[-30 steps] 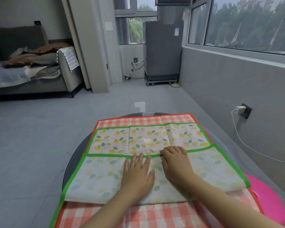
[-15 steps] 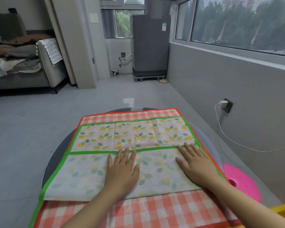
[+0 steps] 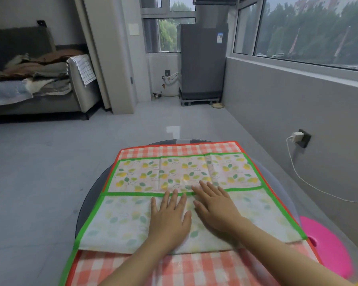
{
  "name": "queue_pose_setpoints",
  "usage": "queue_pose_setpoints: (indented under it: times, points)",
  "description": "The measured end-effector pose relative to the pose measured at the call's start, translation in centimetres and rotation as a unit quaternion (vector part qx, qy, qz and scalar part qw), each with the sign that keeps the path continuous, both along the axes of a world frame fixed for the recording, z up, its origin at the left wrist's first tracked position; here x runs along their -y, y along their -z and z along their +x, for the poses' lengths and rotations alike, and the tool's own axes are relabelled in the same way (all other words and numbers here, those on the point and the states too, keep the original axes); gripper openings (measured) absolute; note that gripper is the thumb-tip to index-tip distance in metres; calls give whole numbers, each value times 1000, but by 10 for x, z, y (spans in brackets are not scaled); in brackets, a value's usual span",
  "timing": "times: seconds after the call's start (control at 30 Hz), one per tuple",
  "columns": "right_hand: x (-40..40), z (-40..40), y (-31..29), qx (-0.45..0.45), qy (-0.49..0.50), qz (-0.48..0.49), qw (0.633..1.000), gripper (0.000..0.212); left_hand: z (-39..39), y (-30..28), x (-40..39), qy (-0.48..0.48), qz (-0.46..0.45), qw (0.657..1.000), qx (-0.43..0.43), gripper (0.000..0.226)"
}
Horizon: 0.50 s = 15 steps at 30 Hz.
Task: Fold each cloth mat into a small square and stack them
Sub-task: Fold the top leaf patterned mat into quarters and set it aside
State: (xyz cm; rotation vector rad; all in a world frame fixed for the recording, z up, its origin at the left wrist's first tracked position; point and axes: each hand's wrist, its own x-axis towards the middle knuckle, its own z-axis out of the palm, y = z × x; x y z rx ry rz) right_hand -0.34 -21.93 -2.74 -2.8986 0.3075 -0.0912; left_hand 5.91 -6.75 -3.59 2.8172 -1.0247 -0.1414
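Observation:
A leaf-print mat (image 3: 145, 172) with a green border lies on top of a red checked mat (image 3: 180, 150) on a round glass table (image 3: 91, 195). The near half of the leaf-print mat is folded over, pale underside up, and its folded edge runs across the middle. My left hand (image 3: 170, 215) lies flat, fingers spread, on the folded flap near the centre. Right beside it my right hand (image 3: 215, 205) presses flat on the flap, fingertips reaching the green edge. Neither hand grips anything.
A pink round stool (image 3: 329, 248) stands at the table's right. A charger and white cable (image 3: 296, 137) hang from the grey wall on the right. A sofa with piled clothes (image 3: 35, 77) is far left; a grey appliance (image 3: 203, 60) stands at the back.
My right hand slid from the centre out to the flap's right side and has come back to the centre beside my left hand. My left hand stayed pressing the flap.

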Motion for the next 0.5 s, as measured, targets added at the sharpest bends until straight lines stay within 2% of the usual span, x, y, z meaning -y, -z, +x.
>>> queue_pose_setpoints:
  times: [0.1,0.2,0.4,0.5]
  points:
    - [-4,4,10,-11,-6,-30,999,87,7,0,-8,6,-11,1000,-10,57]
    - [-2,4,12,-13,0,-26,1000,86,26,4,-37,-21,-9,1000,-4,62]
    - [-1,4,13,-22,-4,-36,999,87,57,6,-97,-67,11,998,21,100]
    - [-2,5,11,-29,-2,-41,999,90,57,5,-98,-66,9,998,19,92]
